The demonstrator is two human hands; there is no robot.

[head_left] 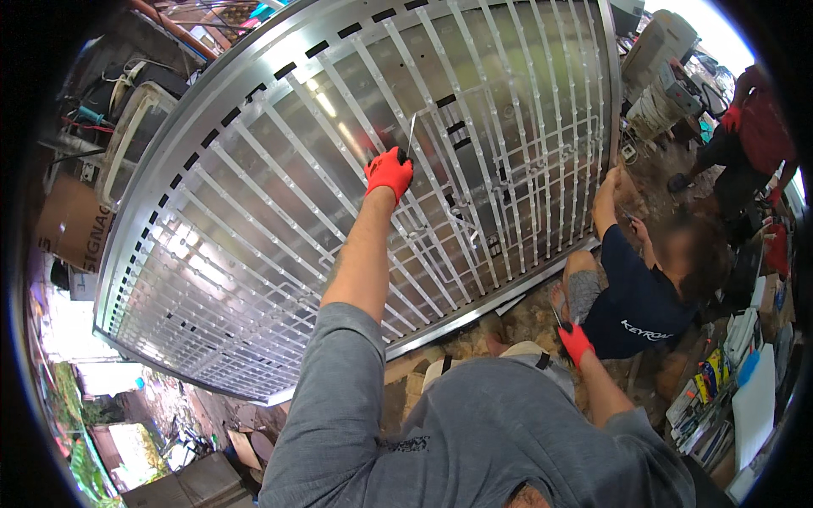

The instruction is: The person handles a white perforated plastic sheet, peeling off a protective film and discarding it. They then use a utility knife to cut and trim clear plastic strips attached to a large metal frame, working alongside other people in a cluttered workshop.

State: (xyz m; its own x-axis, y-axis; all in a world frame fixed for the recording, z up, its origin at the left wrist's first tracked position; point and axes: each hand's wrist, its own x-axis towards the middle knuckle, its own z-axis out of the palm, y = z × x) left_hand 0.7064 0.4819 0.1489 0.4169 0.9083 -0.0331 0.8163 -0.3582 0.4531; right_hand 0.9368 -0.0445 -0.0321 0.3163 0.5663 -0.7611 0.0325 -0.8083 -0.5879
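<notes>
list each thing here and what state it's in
metal gate: lying flat, bars unpainted and shiny
left hand: red-gloved, raised over the gate, shut on a thin metal rod
right hand: red-gloved, low by the hip, shut on a small dark tool
crouching person: bent at the gate's edge, one hand on the frame
cardboard box: beside the gate, looks closed

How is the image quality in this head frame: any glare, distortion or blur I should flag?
Head view: strong fisheye bending, so the metal gate's straight frame curves toward the dark rim; bright glare streaks on its shiny panel near the left hand; sky at top right blown out; the crouching person's face blurred; the right hand sharp enough, in softer shade.
</notes>
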